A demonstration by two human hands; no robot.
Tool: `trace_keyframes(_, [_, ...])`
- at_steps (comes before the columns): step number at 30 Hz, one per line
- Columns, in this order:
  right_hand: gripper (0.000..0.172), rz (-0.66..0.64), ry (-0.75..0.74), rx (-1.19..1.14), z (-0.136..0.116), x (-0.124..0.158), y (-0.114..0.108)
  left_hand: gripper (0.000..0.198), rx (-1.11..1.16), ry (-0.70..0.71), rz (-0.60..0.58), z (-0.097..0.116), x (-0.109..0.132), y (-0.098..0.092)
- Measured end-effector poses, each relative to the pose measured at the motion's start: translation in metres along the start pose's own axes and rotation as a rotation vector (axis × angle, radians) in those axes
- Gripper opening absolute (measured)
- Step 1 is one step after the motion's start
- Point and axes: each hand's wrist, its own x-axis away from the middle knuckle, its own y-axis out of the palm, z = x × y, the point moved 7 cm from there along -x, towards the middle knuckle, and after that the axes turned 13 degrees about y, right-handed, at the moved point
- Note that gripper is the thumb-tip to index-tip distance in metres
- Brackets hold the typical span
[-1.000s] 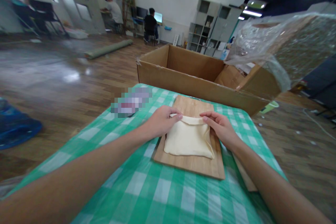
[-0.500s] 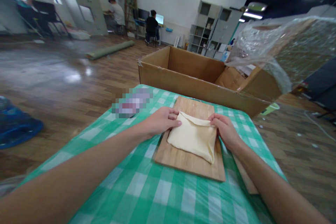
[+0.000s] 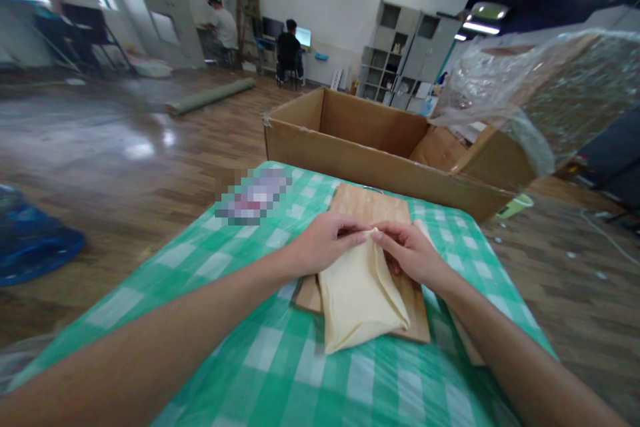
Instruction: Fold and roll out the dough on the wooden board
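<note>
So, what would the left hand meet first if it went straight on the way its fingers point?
The right hand: the left hand points rightward, and the two seem to meet at the top corner of the cream folded sheet both pinch, over the wooden board.

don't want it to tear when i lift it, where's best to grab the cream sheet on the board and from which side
Probably the far tip of the sheet, pinched from either side as the left hand and right hand do now: its folds seem to meet there in a thicker point. The near end overhangs the board, so it could also be scooped from the near side.
</note>
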Motion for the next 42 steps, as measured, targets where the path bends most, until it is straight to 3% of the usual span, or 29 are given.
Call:
trace_keyframes(4, [0.036, 0.093, -0.087, 0.025, 0.0, -0.003, -0.008, 0.031, -0.005, -0.065, 0.07, -0.009, 0.0, -0.006])
trace_keyframes(10, [0.037, 0.231, 0.038, -0.197, 0.025, -0.012, -0.035, 0.029, 0.215, -0.221, 0.017, -0.032, 0.003, -0.023])
trace_keyframes(13, [0.036, 0.231, 0.067, -0.226, 0.031, -0.014, -0.038, 0.028, 0.217, -0.263, 0.039, -0.038, 0.004, -0.026])
trace_keyframes(23, [0.04, 0.232, 0.009, -0.09, 0.023, -0.013, -0.038, 0.024, -0.069, -0.148, 0.148, -0.037, 0.004, -0.03])
trace_keyframes(29, [0.033, 0.237, -0.014, -0.044, 0.027, -0.016, -0.043, 0.022, -0.228, -0.081, 0.097, -0.031, 0.005, -0.033])
trace_keyframes(32, [0.029, 0.235, -0.033, 0.042, 0.028, -0.017, -0.042, 0.024, -0.276, -0.101, 0.072, -0.031, 0.004, -0.029])
trace_keyframes(37, [0.03, 0.279, -0.184, 0.294, 0.013, -0.016, -0.037, 0.035, -0.331, -0.13, 0.022, -0.029, -0.002, -0.012])
trace_keyframes(42, [0.031, 0.316, -0.2, 0.3, 0.014, -0.018, -0.038, 0.031, -0.289, -0.098, 0.109, -0.027, -0.007, -0.006])
